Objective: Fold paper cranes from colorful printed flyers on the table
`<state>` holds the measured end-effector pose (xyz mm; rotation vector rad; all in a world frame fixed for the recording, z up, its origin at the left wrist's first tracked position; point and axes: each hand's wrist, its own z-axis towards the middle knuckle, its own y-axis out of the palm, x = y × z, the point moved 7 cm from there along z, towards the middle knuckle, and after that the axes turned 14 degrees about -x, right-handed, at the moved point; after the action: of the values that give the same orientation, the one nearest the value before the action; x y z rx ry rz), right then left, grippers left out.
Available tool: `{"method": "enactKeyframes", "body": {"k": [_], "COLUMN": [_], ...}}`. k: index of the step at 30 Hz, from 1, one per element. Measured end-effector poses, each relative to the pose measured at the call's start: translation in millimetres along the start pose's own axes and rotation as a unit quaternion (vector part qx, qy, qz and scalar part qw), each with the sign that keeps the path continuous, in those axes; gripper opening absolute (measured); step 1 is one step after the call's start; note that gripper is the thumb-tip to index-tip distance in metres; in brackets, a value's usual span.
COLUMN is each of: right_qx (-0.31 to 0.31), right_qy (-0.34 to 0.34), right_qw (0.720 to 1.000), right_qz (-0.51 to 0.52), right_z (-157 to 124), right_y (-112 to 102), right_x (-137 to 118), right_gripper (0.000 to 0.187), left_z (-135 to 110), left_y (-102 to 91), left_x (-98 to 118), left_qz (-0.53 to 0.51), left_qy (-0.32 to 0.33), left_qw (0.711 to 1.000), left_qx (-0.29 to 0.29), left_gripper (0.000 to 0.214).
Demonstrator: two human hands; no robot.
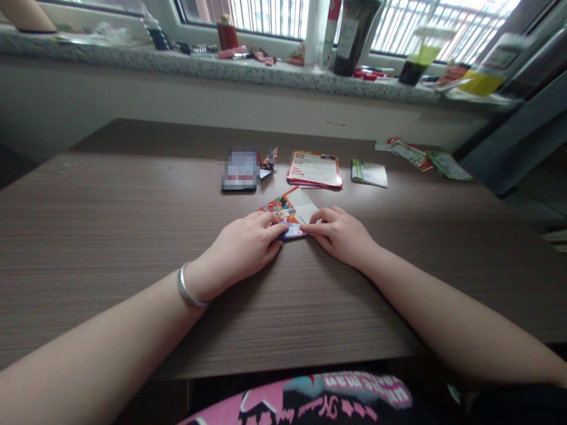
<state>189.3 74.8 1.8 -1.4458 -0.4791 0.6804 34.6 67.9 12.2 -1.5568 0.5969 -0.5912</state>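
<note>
A small folded sheet of colourful printed paper lies on the brown wooden table, partly folded so that a white flap shows. My left hand, with a silver bangle at the wrist, presses its fingertips on the paper's left part. My right hand pinches the paper's lower right edge with fingers pressed together. Both hands rest on the table top.
Beyond the paper lie a dark phone, a small folded paper figure, a stack of red-printed leaflets, a green leaflet and more leaflets at the far right. A granite windowsill holds bottles and clutter.
</note>
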Motion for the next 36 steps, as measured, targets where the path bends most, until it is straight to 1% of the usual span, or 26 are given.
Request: {"method": "enactKeyframes", "body": {"k": [7, 14, 19, 24, 30, 36], "right_qx": [-0.004, -0.016, -0.017, -0.007, 0.001, 0.009], "right_qy": [0.014, 0.017, 0.019, 0.021, 0.006, 0.001], "right_qw": [1.0, 1.0, 0.999, 0.999, 1.0, 1.0], "right_qz": [-0.013, -0.012, -0.03, -0.027, -0.005, -0.014], "right_z": [-1.9, -9.0, -8.4, -7.6, -7.0, -4.8], "right_y": [-2.4, -7.2, -8.1, -8.4, -5.8, -3.0], "right_x": [-2.5, -1.8, -2.7, 0.9, 5.4, 1.8], "right_gripper": [0.031, 0.027, 0.026, 0.026, 0.025, 0.026], "left_z": [1.5, 1.1, 1.0, 0.2, 1.9, 2.4], "left_y": [0.0, -0.4, 1.7, 2.4, 2.5, 3.5], "left_x": [1.8, 4.0, 4.2, 3.3, 3.6, -3.1], "left_qz": [0.013, 0.027, 0.04, 0.039, 0.036, 0.03], "left_qy": [0.003, 0.0, -0.005, -0.011, -0.012, -0.023], "left_qw": [1.0, 1.0, 0.999, 0.999, 0.999, 0.999], "left_qx": [-0.003, -0.01, -0.012, -0.013, -0.013, -0.016], "left_gripper": [0.033, 0.033, 0.033, 0.033, 0.032, 0.032]}}
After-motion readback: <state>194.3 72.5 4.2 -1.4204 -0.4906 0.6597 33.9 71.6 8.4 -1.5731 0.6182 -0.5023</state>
